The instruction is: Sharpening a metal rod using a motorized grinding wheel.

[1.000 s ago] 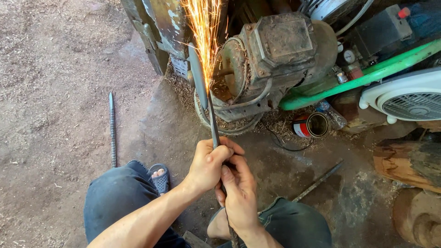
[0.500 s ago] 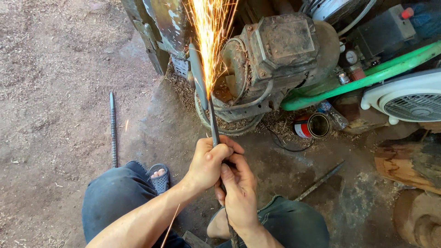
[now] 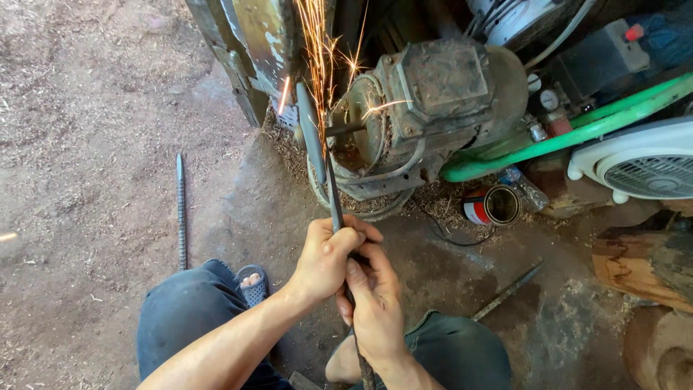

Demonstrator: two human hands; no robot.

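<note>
Both hands grip a long ribbed steel rod (image 3: 334,198). My left hand (image 3: 328,256) wraps it higher up, and my right hand (image 3: 374,307) holds it just behind. The rod's far tip presses against a thin spinning grinding wheel (image 3: 309,133) driven by a grey electric motor (image 3: 433,97). Orange sparks (image 3: 317,50) fly upward from the contact point. My knees in dark trousers frame the hands, with a blue sandal (image 3: 253,285) on my left foot.
A second ribbed rod (image 3: 180,209) lies on the dirt floor at left, and another rod (image 3: 505,292) at right. An open tin can (image 3: 492,206), a green pipe (image 3: 577,130), a white fan (image 3: 642,170) and wood blocks (image 3: 635,267) crowd the right side.
The spark shower has thinned and narrowed. Both hands keep the same grip on the rod at the wheel.
</note>
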